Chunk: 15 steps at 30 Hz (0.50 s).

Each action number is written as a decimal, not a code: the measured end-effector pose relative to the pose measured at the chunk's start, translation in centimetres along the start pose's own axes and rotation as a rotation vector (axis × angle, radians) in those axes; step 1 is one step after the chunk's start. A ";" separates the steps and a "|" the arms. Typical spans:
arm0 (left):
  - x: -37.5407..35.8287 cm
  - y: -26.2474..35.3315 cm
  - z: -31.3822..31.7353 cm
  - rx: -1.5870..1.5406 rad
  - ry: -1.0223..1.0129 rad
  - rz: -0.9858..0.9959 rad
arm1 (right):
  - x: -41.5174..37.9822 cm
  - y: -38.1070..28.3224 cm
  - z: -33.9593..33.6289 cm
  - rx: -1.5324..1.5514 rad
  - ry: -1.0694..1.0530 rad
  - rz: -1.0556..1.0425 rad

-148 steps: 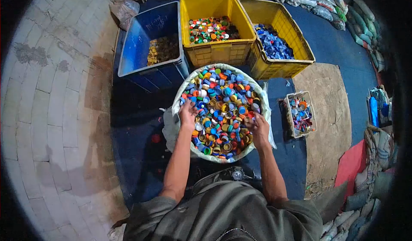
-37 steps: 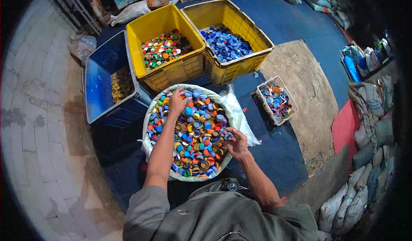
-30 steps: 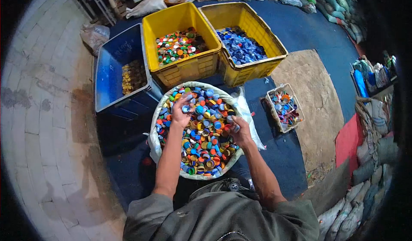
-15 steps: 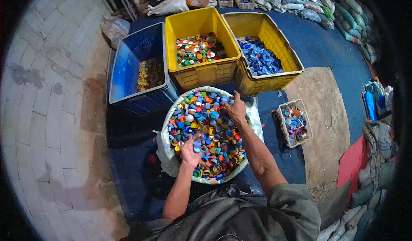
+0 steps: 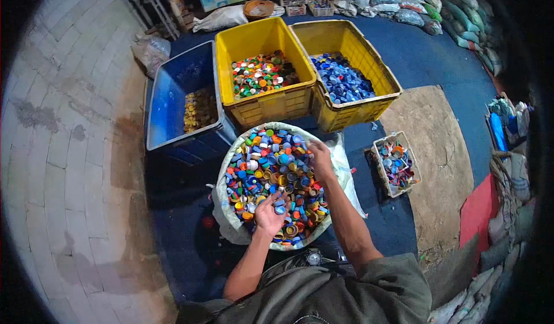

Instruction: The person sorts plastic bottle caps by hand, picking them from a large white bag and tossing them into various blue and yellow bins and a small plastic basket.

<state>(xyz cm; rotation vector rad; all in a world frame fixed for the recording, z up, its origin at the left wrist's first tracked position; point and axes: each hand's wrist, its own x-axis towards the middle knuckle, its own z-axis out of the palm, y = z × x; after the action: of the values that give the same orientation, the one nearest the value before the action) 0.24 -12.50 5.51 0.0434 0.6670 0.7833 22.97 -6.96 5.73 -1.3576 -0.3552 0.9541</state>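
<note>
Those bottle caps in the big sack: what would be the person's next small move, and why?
Probably a short carry of the left hand, which holds a blue cap palm up, to the yellow crate holding only blue caps. The right hand is picking at the sack's far edge.

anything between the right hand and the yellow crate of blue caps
Nothing visible does. The right hand is at the far edge of the sack of mixed caps, and only the crate's wall separates it from the yellow crate of blue caps.
</note>
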 end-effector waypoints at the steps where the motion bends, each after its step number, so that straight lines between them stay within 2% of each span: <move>1: 0.2 -0.1 0.3 -0.042 -0.017 -0.035 | -1.6 -0.5 -1.0 0.239 -0.072 0.163; 2: 0.6 -0.5 0.6 -0.055 -0.030 -0.055 | -1.4 2.3 -2.8 0.501 -0.197 0.235; 4: 1.4 -1.1 0.9 -0.081 -0.056 -0.092 | -5.3 1.3 -3.6 0.613 -0.108 0.299; 5: 1.8 -1.4 1.0 -0.058 -0.086 -0.119 | -6.6 1.8 -4.9 0.654 -0.161 0.314; 6: 2.1 -1.8 1.4 -0.062 -0.078 -0.139 | -8.5 1.5 -5.3 0.697 -0.027 0.359; 8: 2.5 -2.6 2.2 -0.069 -0.054 -0.179 | -10.1 2.5 -7.1 0.793 -0.064 0.360; 12: 5.3 -3.8 4.6 -0.015 -0.046 -0.239 | -11.5 0.9 -7.9 0.732 0.012 0.253; 13: 6.4 -3.8 6.2 -0.050 -0.156 -0.271 | -10.3 0.6 -8.1 0.755 0.007 0.239; 14: 7.8 -4.1 8.2 -0.020 -0.015 -0.253 | -8.8 0.0 -8.5 0.775 -0.002 0.224; 15: 9.9 -4.2 10.4 -0.049 0.000 -0.254 | -6.7 -1.3 -8.8 0.752 -0.103 0.118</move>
<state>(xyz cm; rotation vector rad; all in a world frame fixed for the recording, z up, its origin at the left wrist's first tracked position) 13.92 -6.79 7.26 -0.0841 0.6386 0.5549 25.75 -17.68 6.91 -0.6475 0.0219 1.1087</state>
